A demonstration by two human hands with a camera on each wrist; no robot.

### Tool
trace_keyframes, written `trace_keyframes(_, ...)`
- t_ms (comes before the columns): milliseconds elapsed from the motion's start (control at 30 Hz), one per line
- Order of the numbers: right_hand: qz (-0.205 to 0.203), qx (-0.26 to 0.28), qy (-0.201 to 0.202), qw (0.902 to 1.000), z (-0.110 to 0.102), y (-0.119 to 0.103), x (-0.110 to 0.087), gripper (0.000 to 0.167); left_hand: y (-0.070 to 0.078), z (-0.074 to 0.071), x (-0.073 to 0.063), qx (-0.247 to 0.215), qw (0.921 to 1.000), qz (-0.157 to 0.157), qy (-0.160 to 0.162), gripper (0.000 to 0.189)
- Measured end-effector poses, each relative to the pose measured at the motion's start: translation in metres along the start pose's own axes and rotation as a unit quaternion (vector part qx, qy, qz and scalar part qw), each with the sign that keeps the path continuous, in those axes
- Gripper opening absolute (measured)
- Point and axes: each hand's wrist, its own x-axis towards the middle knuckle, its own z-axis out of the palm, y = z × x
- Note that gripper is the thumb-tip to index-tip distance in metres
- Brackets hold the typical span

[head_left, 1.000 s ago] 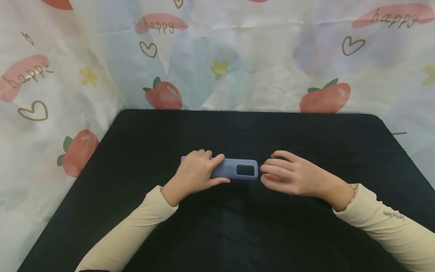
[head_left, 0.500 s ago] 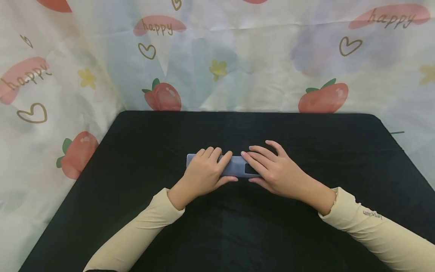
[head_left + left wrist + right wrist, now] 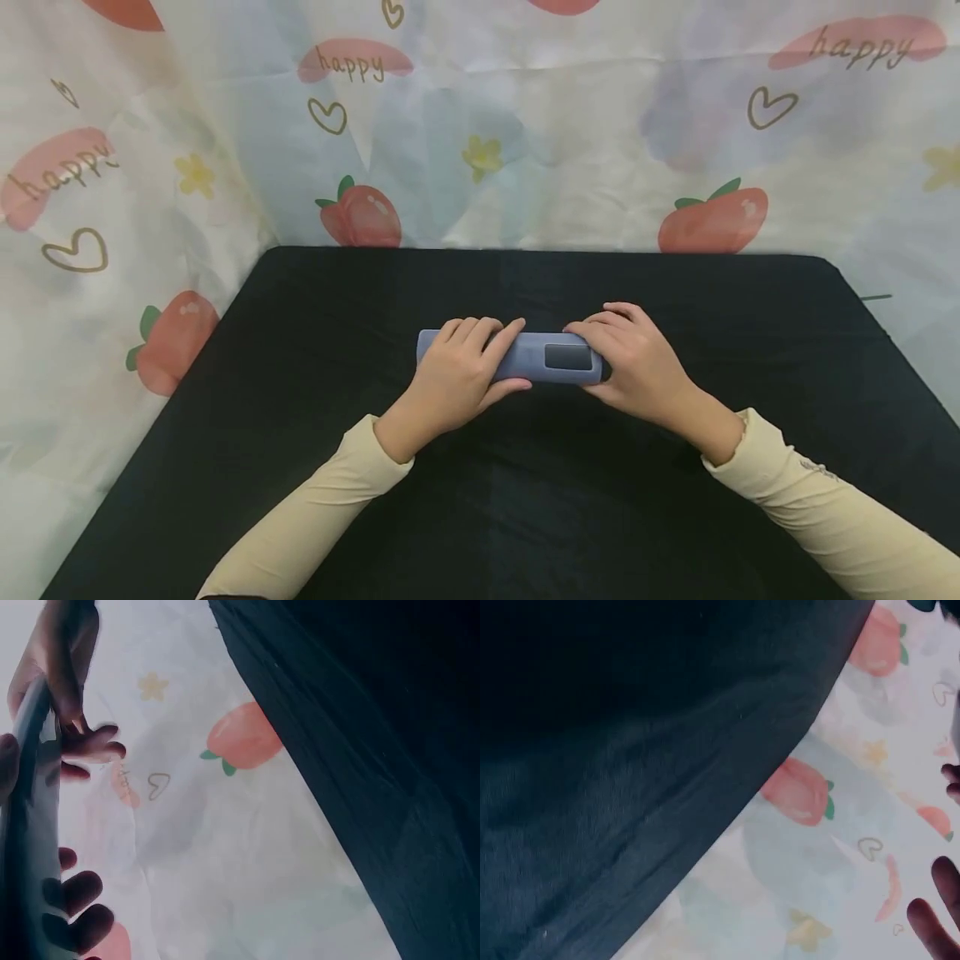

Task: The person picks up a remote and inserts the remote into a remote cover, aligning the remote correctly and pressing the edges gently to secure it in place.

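A long lilac-blue case (image 3: 525, 360) with a dark rectangular window near its right end is held level, close over the black table. My left hand (image 3: 457, 367) grips its left half from above, fingers bent over the far edge and thumb along the near edge. At the right end, my right hand (image 3: 637, 367) pinches the case between index finger and thumb. A small dark patch shows between that end and the palm. The left wrist view has the case (image 3: 30, 817) edge-on, left fingertips (image 3: 82, 892) wrapped round it. Only right-hand fingertips (image 3: 930, 926) appear in the right wrist view.
The black cloth-covered table (image 3: 480, 500) stretches to a straight far edge. Behind it and along the left hangs a pale curtain (image 3: 570, 150) printed with fruit, hearts and the word "happy". Both arms wear cream sleeves (image 3: 300, 500).
My right hand has come in from the right and taken hold of the case's right end. The case and left hand have moved slightly right and upward in the head view.
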Motion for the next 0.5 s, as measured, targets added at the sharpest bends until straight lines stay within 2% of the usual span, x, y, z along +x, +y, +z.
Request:
trace_keyframes(100, 0.007, 0.01, -0.011, 0.9999, 0.001, -0.001, -0.002, 0.045, 0.002, 0.0, 0.001, 0.009, 0.9998, 0.015, 0.005, 0.063)
trace_keyframes(167, 0.009, 0.013, -0.014, 0.9998, 0.001, -0.003, -0.002, 0.048, 0.003, 0.0, 0.002, 0.021, 0.9994, 0.024, 0.01, 0.061)
trace_keyframes(233, 0.009, 0.008, -0.005, 0.9999, 0.002, -0.004, -0.001, 0.059, 0.004, 0.0, 0.004, 0.02, 0.999, 0.037, 0.014, 0.059)
trace_keyframes(267, 0.006, 0.005, 0.004, 1.0, 0.003, -0.005, -0.001, 0.064, 0.005, -0.001, 0.005, 0.02, 0.9986, 0.046, 0.016, 0.058)
trace_keyframes(367, -0.005, 0.004, 0.045, 0.999, 0.005, -0.007, 0.0, 0.064, 0.009, -0.002, 0.01, 0.007, 0.9968, 0.074, 0.027, 0.058)
trace_keyframes(500, 0.003, 0.036, 0.082, 0.996, 0.009, -0.009, 0.001, 0.06, 0.014, -0.002, 0.016, 0.007, 0.9941, 0.097, 0.048, 0.059)
